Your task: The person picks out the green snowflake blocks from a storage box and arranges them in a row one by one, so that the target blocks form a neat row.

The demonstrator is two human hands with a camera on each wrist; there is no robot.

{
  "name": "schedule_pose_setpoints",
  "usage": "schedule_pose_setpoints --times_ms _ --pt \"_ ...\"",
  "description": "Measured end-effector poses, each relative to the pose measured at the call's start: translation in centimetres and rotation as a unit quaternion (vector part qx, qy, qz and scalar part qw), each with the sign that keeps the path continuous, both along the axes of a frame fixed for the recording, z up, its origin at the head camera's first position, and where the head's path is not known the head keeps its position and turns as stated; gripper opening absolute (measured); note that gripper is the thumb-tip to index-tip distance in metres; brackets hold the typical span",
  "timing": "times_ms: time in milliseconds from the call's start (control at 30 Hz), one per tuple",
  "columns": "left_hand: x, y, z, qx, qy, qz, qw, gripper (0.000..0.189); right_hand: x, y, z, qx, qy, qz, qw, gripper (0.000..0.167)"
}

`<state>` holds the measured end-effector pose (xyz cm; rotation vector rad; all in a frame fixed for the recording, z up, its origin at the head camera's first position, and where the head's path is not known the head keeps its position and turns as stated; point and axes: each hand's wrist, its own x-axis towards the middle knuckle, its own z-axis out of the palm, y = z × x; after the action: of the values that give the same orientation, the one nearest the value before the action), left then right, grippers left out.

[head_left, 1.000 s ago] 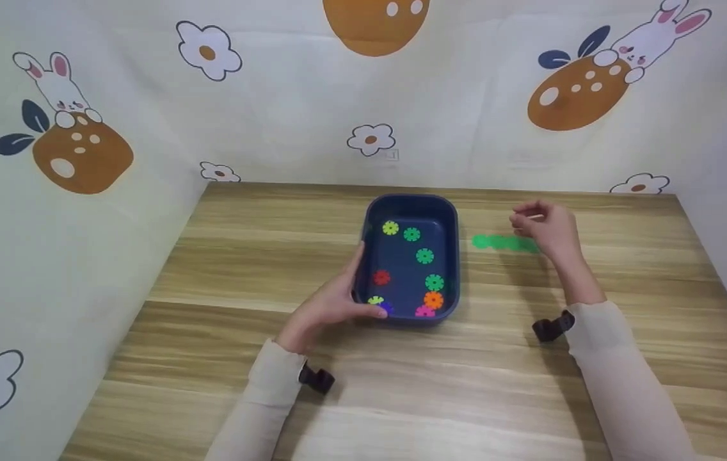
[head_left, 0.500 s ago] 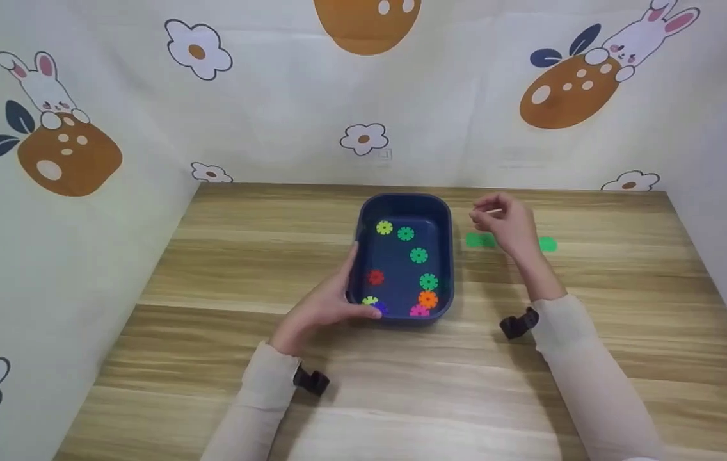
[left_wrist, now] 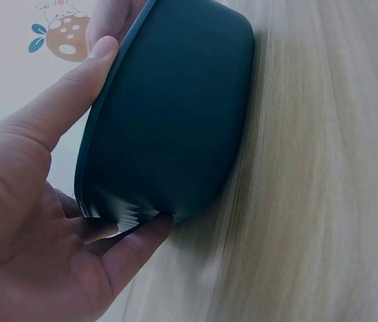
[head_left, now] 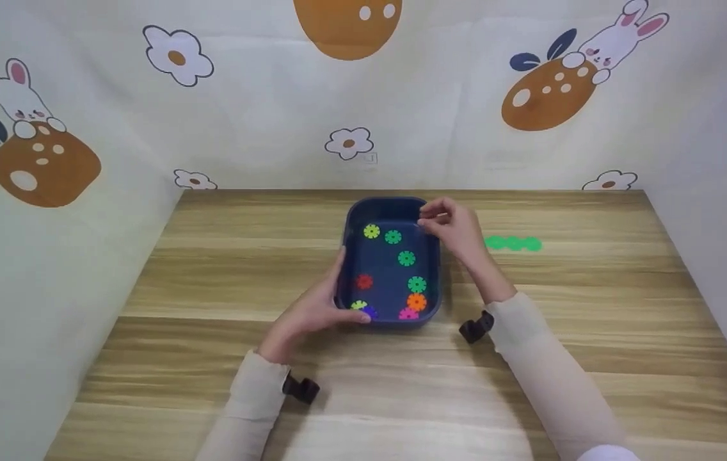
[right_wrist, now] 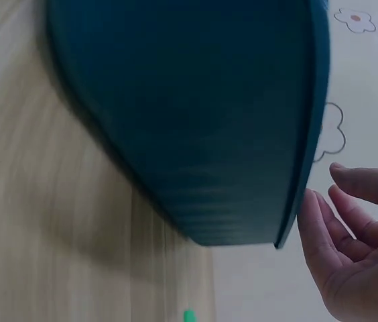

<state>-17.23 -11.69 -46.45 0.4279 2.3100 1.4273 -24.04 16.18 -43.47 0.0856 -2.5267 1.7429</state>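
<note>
- The dark blue tub [head_left: 384,266] is on the wooden table [head_left: 229,256], near the middle of the head frame; its long axis runs almost straight up and down that frame, short ends facing top and bottom.
- The left hand [head_left: 315,308] is clamped on the tub's lower left corner, thumb at the rim, fingers against the outer wall.
- The right hand [head_left: 459,234] is at the tub's upper right rim; its fingers are bent, thumb and forefinger tips apart, with nothing visible between them. Whether it touches the rim, I cannot tell.
- Loose discs [head_left: 393,237] lie scattered in the tub; being round, they point no particular way.
- Right of centre, a row of green discs [head_left: 514,243] stretches left to right.
- The step in hand seems to be a reach for a loose disc; the next move would call for lowering the right fingertips and pinching one, tub held steady.
</note>
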Motion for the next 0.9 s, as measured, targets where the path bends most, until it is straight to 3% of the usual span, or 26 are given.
schedule_pose_setpoints --times_ms 300,533,633,800,900 --pt "0.0 0.0 0.2 0.001 0.01 -0.01 0.9999 0.128 0.3 -3.2 -0.1 0.013 -0.013 0.035 0.9992 0.027" --pt "0.2 -0.4 -0.2 0.029 0.008 -0.006 0.9995 0.127 0.0 -5.2 -1.3 0.03 -0.041 0.068 0.9964 0.037" --pt "0.3 -0.3 -0.2 0.019 0.004 0.0 0.9998 0.127 -0.3 -5.5 -1.8 0.036 -0.054 0.069 0.9955 0.041" --pt "0.2 0.0 -0.1 0.009 0.003 -0.004 1.0 0.127 -0.9 -5.7 -2.5 0.073 -0.075 0.056 0.993 0.047" --pt "0.0 0.1 -0.1 0.015 0.005 -0.005 0.9999 0.127 -1.2 -5.8 -2.6 0.12 -0.091 0.058 0.987 0.052"
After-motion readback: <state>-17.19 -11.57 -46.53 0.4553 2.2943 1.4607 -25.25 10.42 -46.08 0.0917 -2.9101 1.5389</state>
